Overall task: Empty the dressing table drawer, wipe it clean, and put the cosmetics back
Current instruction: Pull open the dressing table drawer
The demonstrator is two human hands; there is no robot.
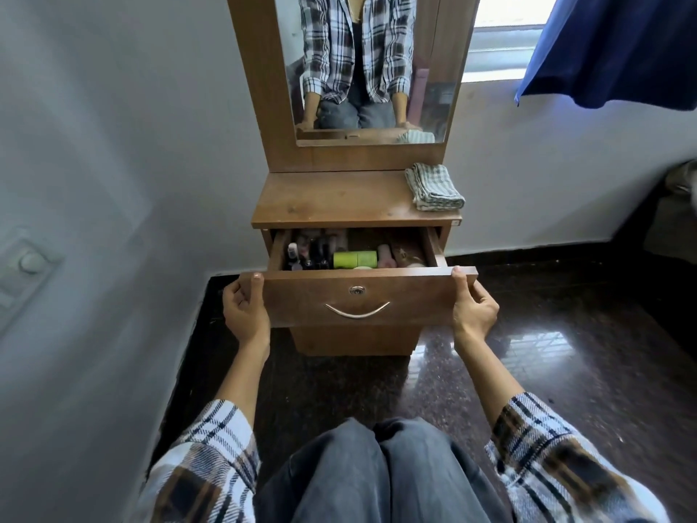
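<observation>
Below the top of the dressing table (339, 200), the drawer (362, 296) is seen pulled out, and its front panel is gripped at both ends. The left hand (245, 309) is curled round the left end, thumb on the top edge; the right hand (473, 309) is clamped on the right end in the same way. The long axis of the drawer runs from left to right, between the two hands. The cosmetics (320, 252) are not yet taken out: dark small bottles at the left side, a green container (355, 259) in the middle. They lie just behind the grip, equally near to both hands. A folded cloth (433, 186) is kept at the right back corner of the top. No label can be read.
</observation>
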